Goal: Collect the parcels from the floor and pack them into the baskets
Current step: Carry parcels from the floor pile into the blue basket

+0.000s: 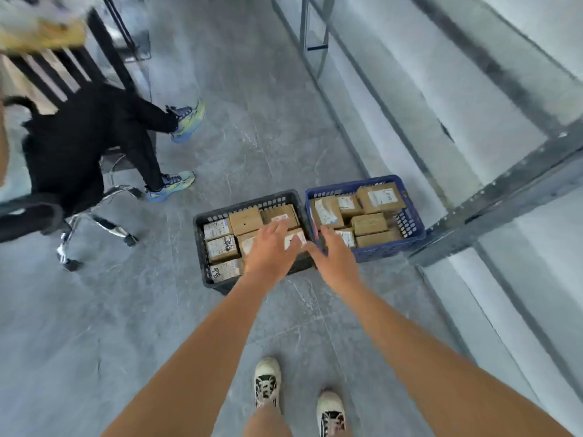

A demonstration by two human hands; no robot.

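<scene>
Item: my two pale shoes (267,383) on grey floor (94,326). My left hand (268,253), fingers spread and loose, over the black basket (198,222); right hand (336,263), likewise relaxed, by the blue basket (410,216). Cardboard parcels (246,220) fill both. Seated person (79,146) left.

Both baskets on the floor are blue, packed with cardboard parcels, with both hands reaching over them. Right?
Not quite. The head view shows only the right basket is blue; the left basket is black. Both hold parcels, with the left hand and right hand reaching over them.

Parcel depot: metal racking (492,197), crates of parcels (246,220)
</scene>
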